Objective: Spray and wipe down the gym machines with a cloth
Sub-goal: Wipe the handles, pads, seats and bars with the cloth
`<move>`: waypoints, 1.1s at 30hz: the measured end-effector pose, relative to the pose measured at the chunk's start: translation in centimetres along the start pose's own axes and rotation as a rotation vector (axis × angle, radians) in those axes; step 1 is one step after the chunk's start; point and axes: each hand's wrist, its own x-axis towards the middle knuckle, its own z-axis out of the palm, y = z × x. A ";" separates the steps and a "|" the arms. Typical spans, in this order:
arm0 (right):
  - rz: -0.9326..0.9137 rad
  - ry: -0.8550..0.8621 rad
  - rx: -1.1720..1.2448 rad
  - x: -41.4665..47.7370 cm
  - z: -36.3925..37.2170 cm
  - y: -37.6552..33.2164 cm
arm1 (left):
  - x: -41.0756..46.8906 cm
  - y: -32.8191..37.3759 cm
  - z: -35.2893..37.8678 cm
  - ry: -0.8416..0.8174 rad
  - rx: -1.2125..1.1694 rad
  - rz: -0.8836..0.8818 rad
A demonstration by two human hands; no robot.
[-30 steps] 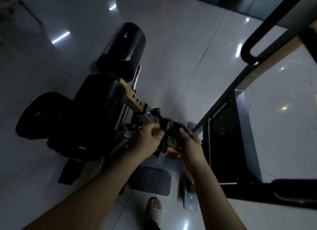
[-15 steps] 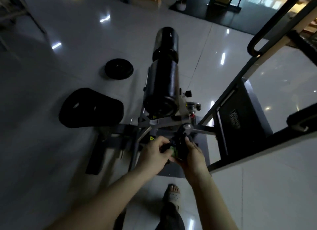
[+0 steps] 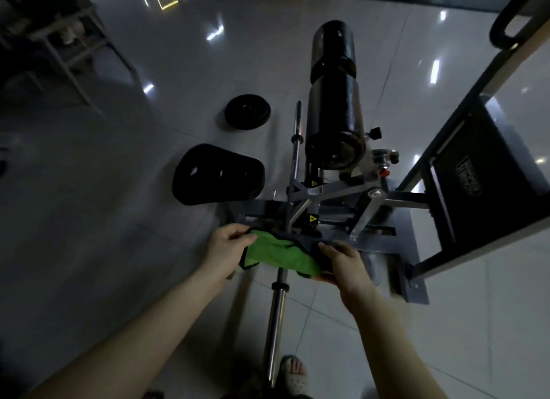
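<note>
Green cloth being held spread between both hands over the near chrome bar — left hand pinching its left edge, right hand curling round its right end — grey machine frame lying just beyond, black roller pad standing farther off.

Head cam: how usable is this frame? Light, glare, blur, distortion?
Head view: dim and underexposed, so the black roller pads lose surface detail; ceiling lights glare as bright streaks on the glossy floor; wide-angle lens stretches the frame rail at right; base foot beside the right hand looks motion-smeared; the green cloth reads clearly.
</note>
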 end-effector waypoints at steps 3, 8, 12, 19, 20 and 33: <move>-0.053 0.025 -0.118 0.2 0.3 0.2 | 0.1 0.3 -1.3 0.053 0.037 0.036; -0.256 0.089 -0.508 1.7 1.6 0.1 | 1.3 0.9 -3.6 0.145 0.330 0.102; -0.293 0.026 -0.464 1.9 5.0 -0.6 | 3.6 1.1 -5.4 0.120 0.294 -0.006; -0.250 -0.025 -0.311 2.8 14.3 -0.5 | 10.0 2.0 -7.9 -0.181 0.018 -0.293; -0.219 -0.030 -0.287 3.2 15.9 -0.5 | 11.4 2.0 -8.4 -0.226 -0.001 -0.314; -0.181 0.259 -0.197 13.3 33.1 3.5 | 29.0 -0.8 -15.8 -0.700 -0.002 -0.525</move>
